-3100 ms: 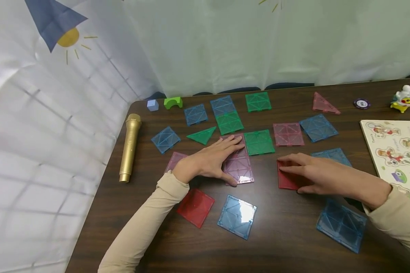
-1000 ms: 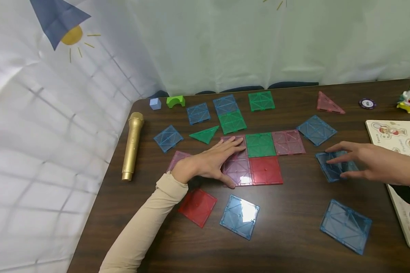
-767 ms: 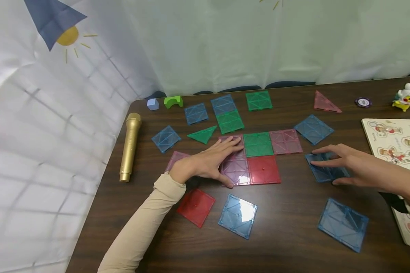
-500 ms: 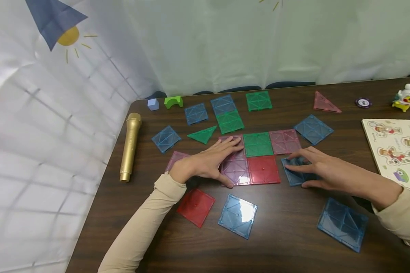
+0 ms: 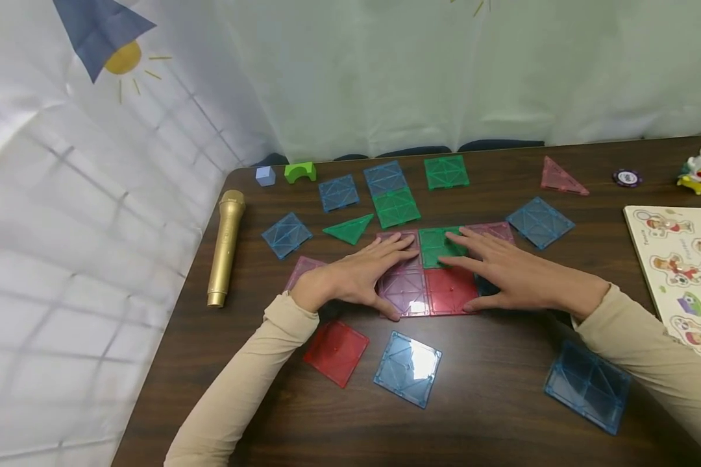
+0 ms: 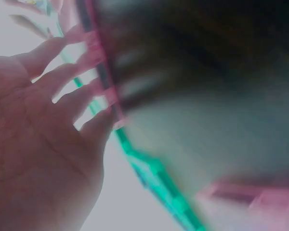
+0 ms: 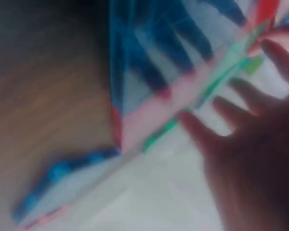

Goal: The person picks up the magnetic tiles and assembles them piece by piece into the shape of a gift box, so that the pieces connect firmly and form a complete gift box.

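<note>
My left hand [image 5: 356, 275] lies with spread fingers on two joined translucent pink tiles [image 5: 405, 298]. To their right a green square tile [image 5: 432, 246] and a red square tile [image 5: 446, 288] sit edge to edge with them. My right hand [image 5: 511, 275] stretches over this block, fingertips at the green tile and thumb at the red tile's lower right corner. Its palm mostly hides a blue square tile [image 5: 483, 285] and part of another pink tile [image 5: 496, 230]. From the right wrist, blurred, the blue tile [image 7: 144, 53] shows beside my relaxed fingers [image 7: 241, 91].
Loose nearby are a red tile [image 5: 335, 353] and blue tiles [image 5: 407, 370], with another blue tile [image 5: 587, 386] by my right sleeve. A gold microphone [image 5: 226, 250] lies left. A picture puzzle board [image 5: 672, 227] is at right. Several more tiles lie toward the curtain [image 5: 385, 84].
My right hand placed the red tile against the pink ones, then brought a blue tile leftward to the red tile's side. Now its fingers reach over the block. My left hand stays put.
</note>
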Demonstrator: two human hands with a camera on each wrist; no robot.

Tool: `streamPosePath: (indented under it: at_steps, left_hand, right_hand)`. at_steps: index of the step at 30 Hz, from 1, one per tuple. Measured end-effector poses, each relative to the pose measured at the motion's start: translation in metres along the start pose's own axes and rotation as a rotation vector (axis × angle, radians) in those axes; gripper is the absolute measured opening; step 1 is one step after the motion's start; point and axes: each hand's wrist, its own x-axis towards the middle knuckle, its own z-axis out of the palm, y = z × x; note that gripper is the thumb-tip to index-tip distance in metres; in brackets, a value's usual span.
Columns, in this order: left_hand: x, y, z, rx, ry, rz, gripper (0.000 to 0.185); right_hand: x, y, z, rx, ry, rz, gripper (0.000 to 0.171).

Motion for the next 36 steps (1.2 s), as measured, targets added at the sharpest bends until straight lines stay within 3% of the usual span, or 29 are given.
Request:
streamPosePath:
  at_steps: [4, 10, 13, 17, 21, 27, 33, 36]
  left_hand:
    - [-0.019, 0.002, -0.004, 0.009, 0.007, -0.057, 0.093]
    - [-0.082, -0.004, -0.01, 0.099, 0.109, -0.155, 0.061]
    - [-0.106, -0.011, -0.004, 0.134, 0.127, -0.201, 0.056]
    - [-0.122, -0.023, 0.007, 0.129, 0.168, -0.172, 0.061]
    - [-0.121, -0.031, 0.012, 0.091, 0.2, -0.094, 0.068]
    - [-0.092, -0.028, 0.009, 0.101, 0.19, 0.011, 0.064]
    - [-0.069, -0.012, 0.008, 0.319, 0.242, 0.001, 0.061]
    - [-0.06, -0.006, 0.01, 0.352, 0.259, -0.04, 0.06]
  right_hand:
    - [0.001, 0.006, 0.001, 0.05, -0.047, 0.055, 0.083]
    - [-0.008, 0.014, 0.003, 0.045, -0.013, 0.003, 0.082]
    - [-0.013, 0.017, 0.004, 0.039, -0.003, -0.005, 0.082]
    - [-0.015, 0.02, 0.006, 0.036, 0.017, -0.014, 0.082]
    - [-0.013, 0.023, 0.009, 0.039, 0.04, -0.044, 0.082]
    - [-0.015, 0.021, 0.008, 0.052, 0.032, -0.028, 0.081]
    - [-0.014, 0.018, 0.004, 0.05, 0.015, -0.004, 0.081]
    - [-0.014, 0.017, 0.004, 0.054, 0.009, 0.002, 0.081]
